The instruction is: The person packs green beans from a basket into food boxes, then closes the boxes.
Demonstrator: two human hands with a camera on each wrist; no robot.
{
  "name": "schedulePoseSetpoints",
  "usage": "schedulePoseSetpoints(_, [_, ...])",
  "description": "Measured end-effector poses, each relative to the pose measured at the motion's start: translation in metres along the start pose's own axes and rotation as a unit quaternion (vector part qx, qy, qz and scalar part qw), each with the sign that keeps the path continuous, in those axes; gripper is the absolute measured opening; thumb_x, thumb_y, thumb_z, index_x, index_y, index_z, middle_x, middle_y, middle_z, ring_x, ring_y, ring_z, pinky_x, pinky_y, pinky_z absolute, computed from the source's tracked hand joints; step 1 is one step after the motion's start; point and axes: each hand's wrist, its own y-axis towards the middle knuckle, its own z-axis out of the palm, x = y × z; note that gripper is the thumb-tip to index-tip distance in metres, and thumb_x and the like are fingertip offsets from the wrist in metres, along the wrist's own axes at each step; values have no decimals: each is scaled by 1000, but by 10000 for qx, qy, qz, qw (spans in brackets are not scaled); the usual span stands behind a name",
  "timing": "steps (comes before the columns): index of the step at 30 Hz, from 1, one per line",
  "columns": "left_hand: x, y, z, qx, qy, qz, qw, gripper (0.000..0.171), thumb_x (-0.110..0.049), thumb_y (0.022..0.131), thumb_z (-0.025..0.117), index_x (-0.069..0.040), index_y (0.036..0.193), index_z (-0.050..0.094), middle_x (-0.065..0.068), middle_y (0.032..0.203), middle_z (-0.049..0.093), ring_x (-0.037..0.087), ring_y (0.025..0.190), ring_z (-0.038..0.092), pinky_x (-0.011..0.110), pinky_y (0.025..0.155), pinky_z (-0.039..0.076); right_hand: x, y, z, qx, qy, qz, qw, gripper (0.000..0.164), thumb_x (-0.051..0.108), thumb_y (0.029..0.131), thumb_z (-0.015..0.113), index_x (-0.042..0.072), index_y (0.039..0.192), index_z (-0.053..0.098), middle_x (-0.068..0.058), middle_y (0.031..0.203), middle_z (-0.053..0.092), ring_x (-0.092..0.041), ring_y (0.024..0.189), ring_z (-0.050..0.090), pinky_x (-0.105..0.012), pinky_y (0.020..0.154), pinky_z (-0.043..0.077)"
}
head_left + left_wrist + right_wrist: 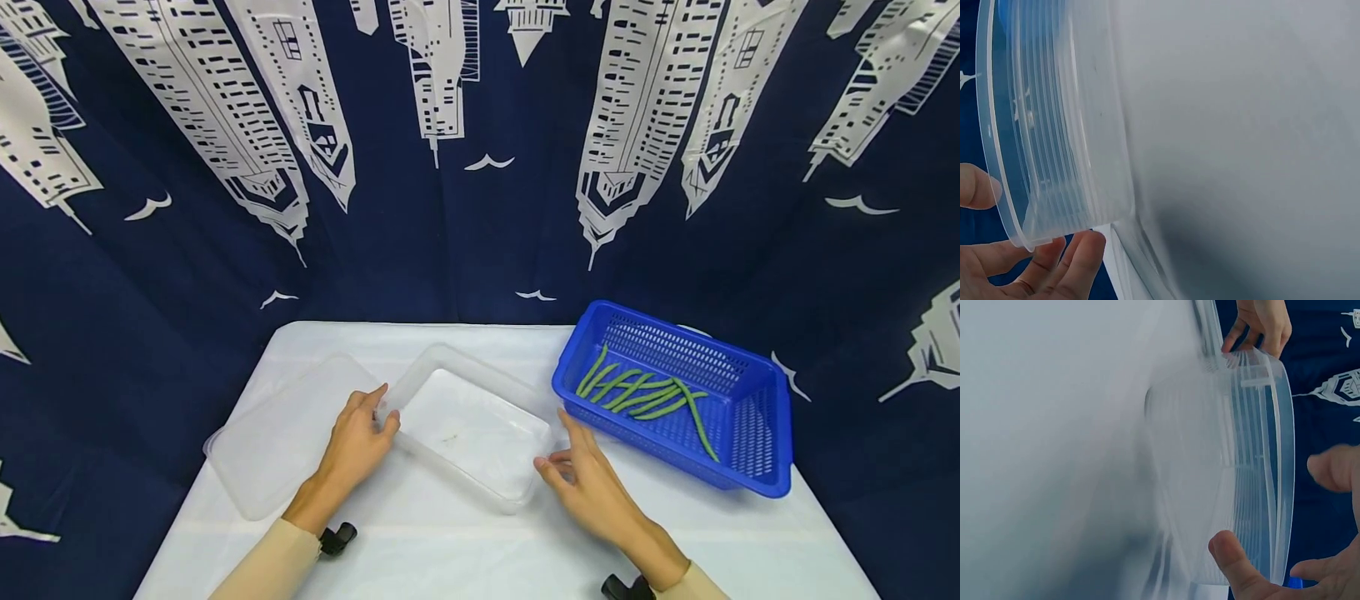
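A clear rectangular plastic container (480, 433) sits on the white-covered table between both hands, with a small speck on its floor. At its left end is my left hand (360, 437). The left wrist view shows that thumb at the container's rim (994, 147) and the fingers (1088, 256) bent against the outer wall below it. My right hand (592, 483) is at the opposite end, its fingers spread. In the right wrist view the right thumb (1329, 469) stands apart from the rim, while a finger (1229, 550) overlaps the ribbed wall.
A translucent lid (277, 442) lies flat on the table to the left, beneath the left forearm's side. At the right stands a blue perforated basket (660, 446) with several green beans (652, 396) inside. Behind the table hangs a dark blue cloth (442, 242) with white building prints.
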Motion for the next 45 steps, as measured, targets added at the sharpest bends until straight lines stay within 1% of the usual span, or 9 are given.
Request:
schedulePoseSetpoints(4, [4,-4,-3,-134,13,7,9999,52,-20,112,72,4,157,69,18,123,71,24,99,70,46,93,60,2,7,-1,234,25,115,9997,108,50,109,83,10,186,21,-27,187,35,-35,139,76,-50,110,68])
schedulePoseSetpoints(8, [7,-8,-4,-142,18,-32,9999,45,-17,113,69,4,152,73,13,110,71,17,88,65,37,84,57,4,14,0,446,10,93,9990,121,57,101,90,11,187,20,-27,194,19,-44,147,71,-60,119,62])
schedulePoseSetpoints(15, [10,-14,-6,-131,65,-67,9999,41,-12,112,66,2,150,75,10,104,73,12,83,68,29,77,57,2,26,3,683,-216,-236,9971,132,58,92,98,3,185,23,-34,193,7,-54,169,46,-68,136,42])
schedulePoseSetpoints(21, [11,-19,-12,-206,152,-35,9997,46,-7,108,67,1,153,74,8,99,72,12,81,70,30,73,56,1,35,2,791,-165,-453,9957,125,44,94,100,0,184,26,-37,191,9,-53,155,64,-60,126,54])
schedulePoseSetpoints(32, [13,-26,-25,-177,201,11,9996,53,-4,106,66,1,159,68,10,103,72,10,78,66,27,71,54,0,50,5,928,157,-547,9941,114,36,97,99,-4,181,33,-30,193,17,-49,163,56,-47,124,56])
schedulePoseSetpoints(36, [15,-23,-24,-37,215,90,9997,58,-4,106,68,4,163,62,14,114,73,11,79,62,28,72,53,-1,53,6,927,144,-604,9938,111,33,98,98,-6,179,35,-31,193,18,-49,166,52,-46,123,57])
schedulePoseSetpoints(39, [15,-22,-22,236,237,66,9994,69,-16,110,73,5,172,51,22,137,71,24,96,71,40,89,62,-1,53,4,940,112,-650,9934,109,32,99,97,-8,178,35,-32,192,18,-50,164,54,-46,122,58])
schedulePoseSetpoints(41, [15,-21,-20,468,226,6,9986,82,-30,112,75,4,178,39,26,157,62,38,122,74,54,109,62,-1,53,3,953,115,-661,9932,107,31,100,96,-9,178,35,-32,192,17,-50,163,56,-47,122,58])
schedulePoseSetpoints(45, [11,-18,-16,852,153,-114,9962,110,-58,113,72,-2,187,14,27,187,31,52,167,49,70,135,43,-1,54,1,973,98,-682,9929,105,31,102,95,-9,178,35,-33,191,18,-51,159,59,-48,122,58])
